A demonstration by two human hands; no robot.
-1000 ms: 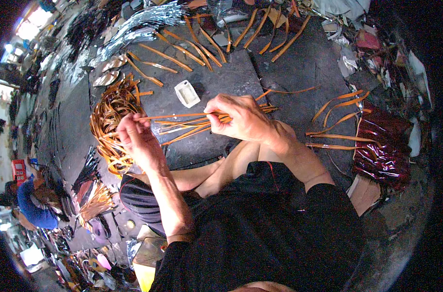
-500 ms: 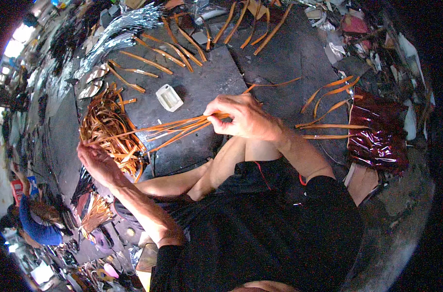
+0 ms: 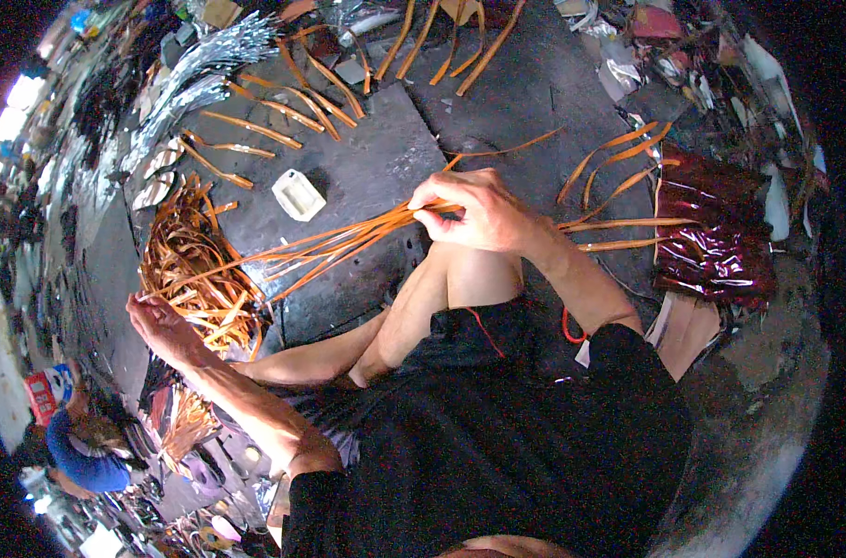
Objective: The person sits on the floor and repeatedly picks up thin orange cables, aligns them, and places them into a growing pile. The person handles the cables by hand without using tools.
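My right hand (image 3: 483,212) is closed in a pinch round a bundle of thin orange strips (image 3: 349,237). The strips fan out leftward from it, and one narrow end shows beyond the hand. At the left, my left hand (image 3: 167,327) has its fingers drawn together at the far end of one long strip, which it appears to pinch; the fingertips are small here. Just beside that hand lies a tangled heap of orange strips (image 3: 195,251). Beyond the stretched bundle, a small white rectangular dish (image 3: 298,195) sits on the dark floor board (image 3: 376,130).
Separate orange strip bundles (image 3: 253,128) lie in an arc across the far side. Silvery strands (image 3: 204,70) are piled at far left. More strips rest by a shiny dark-red sheet stack (image 3: 707,228) at right. A person in blue (image 3: 84,456) is at lower left.
My left hand has moved slightly left and down, and my right hand slightly right, drawing the strip longer between them. The whole view has also shifted a little.
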